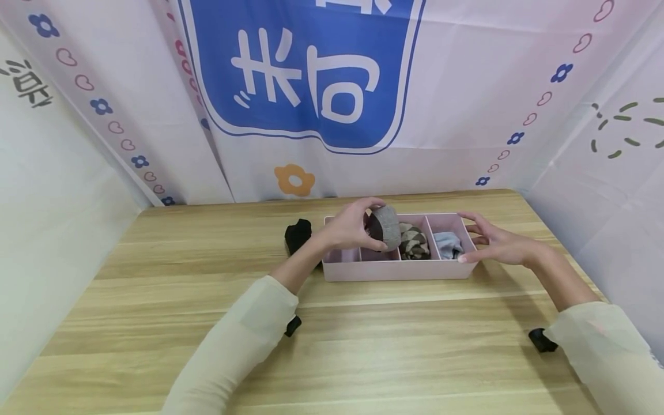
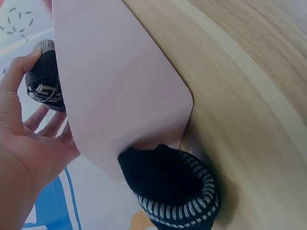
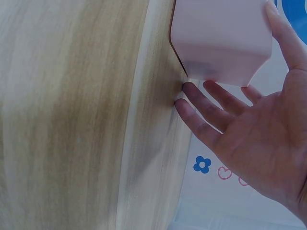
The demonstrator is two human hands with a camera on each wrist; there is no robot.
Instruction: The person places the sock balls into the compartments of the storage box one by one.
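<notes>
My left hand (image 1: 353,227) holds a rolled dark sock (image 1: 389,227) with a grey cuff, thumb in front and fingers behind. It hangs over the second compartment from the left of a pink divided box (image 1: 394,271). The left wrist view shows ribbing and pale markings on this sock (image 2: 45,79). My right hand (image 1: 500,245) grips the box's right end, its thumb at the front corner and index finger at the back one. Camouflage socks (image 1: 413,242) fill the third compartment; a light grey-blue sock (image 1: 447,245) lies in the rightmost.
A black sock (image 1: 297,235) with a white-striped band rests against the box's left end, partly behind my left forearm. The wooden table (image 1: 363,346) has printed cloth (image 1: 441,115) hanging behind it and at both sides.
</notes>
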